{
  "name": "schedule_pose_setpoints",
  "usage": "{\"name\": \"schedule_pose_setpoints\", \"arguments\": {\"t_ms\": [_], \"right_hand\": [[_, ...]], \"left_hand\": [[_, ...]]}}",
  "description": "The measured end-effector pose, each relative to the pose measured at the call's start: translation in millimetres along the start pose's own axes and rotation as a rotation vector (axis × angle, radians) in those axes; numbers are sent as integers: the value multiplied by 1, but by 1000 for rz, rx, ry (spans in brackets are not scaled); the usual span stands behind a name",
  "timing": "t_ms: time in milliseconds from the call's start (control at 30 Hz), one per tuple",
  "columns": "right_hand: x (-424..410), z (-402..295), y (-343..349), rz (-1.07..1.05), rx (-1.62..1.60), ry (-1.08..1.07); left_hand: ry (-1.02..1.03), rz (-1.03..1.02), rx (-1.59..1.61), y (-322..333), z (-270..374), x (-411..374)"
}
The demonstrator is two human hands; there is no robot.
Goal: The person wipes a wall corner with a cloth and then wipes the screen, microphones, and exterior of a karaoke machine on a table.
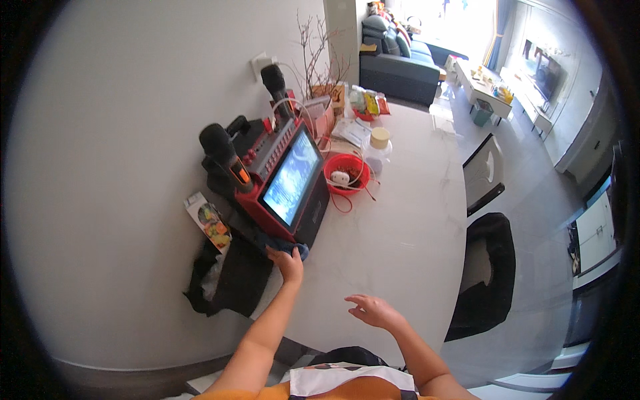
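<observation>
My left hand [287, 265] holds a dark blue cloth [299, 250] against the lower near side of a red and black karaoke speaker [257, 210]. The speaker's tilted screen [295, 172] is lit. Two black microphones stand in its top, one at the near end [220, 145] and another at the far end [277, 87]. Over the white marble-look table [400, 240] hovers my right hand [375, 311], fingers slightly spread and nothing in them. Part of the cloth is hidden beneath my left hand.
Beyond the speaker are a red bowl [367, 175] with a white plug and cables, a lidded clear jar [378, 150], and snack packets [367, 102]. A printed box [212, 225] and black bag [240, 280] lie wallside. Chairs [487, 270] line the right edge.
</observation>
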State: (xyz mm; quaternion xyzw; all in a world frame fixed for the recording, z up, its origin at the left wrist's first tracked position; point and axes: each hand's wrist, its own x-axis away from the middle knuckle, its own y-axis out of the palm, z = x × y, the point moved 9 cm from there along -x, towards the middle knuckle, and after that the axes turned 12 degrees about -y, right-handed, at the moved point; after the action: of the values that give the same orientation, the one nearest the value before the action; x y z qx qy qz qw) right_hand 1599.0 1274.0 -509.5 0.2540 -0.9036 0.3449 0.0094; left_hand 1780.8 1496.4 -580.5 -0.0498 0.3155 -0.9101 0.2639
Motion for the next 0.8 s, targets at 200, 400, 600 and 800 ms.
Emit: {"name": "schedule_pose_setpoints", "arguments": {"t_ms": [200, 400, 600, 800], "right_hand": [[23, 42, 0, 29, -75, -6], [39, 88, 0, 107, -290, 36], [15, 110, -7, 462, -911, 117], [-67, 112, 32, 470, -1226, 82]], "left_hand": [[-225, -306, -177, 65, -86, 0], [-158, -699, -313, 67, -26, 78], [-135, -947, 306, 71, 23, 172], [-289, -1100, 425, 19, 35, 172]]}}
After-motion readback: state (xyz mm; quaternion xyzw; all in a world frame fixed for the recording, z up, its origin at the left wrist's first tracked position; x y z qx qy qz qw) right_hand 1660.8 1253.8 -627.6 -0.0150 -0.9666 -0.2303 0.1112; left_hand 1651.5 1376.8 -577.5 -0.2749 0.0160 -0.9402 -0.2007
